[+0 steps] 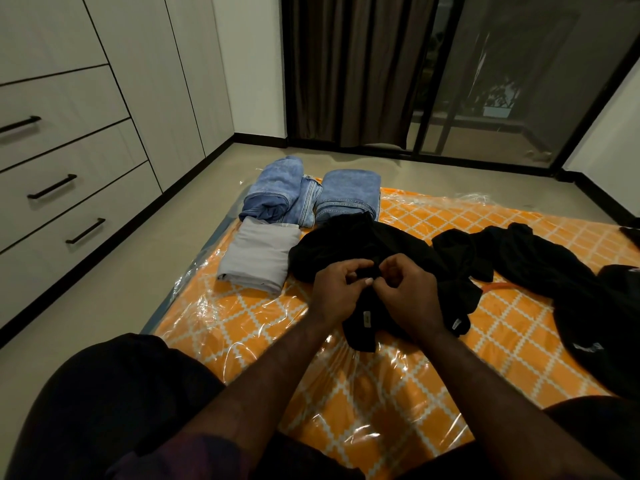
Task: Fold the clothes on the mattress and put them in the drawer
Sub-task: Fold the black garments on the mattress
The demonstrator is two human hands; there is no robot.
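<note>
A crumpled black garment [349, 244] lies in the middle of the orange patterned mattress [263, 327], which is wrapped in clear plastic. My left hand [337, 292] and my right hand [410, 296] are close together and both pinch a fold of this garment near its white label. Left of it sits a folded grey garment [258, 259]. Behind that lie two folded pairs of blue jeans [277, 192], [348, 194]. More unfolded black clothes [540, 268] spread over the right side of the mattress.
White drawers with black bar handles [52, 187] line the wall on the left, all closed. Beige floor runs between them and the mattress. A dark curtain [349, 67] and a glass sliding door [502, 81] stand at the back. My knees [114, 403] fill the near foreground.
</note>
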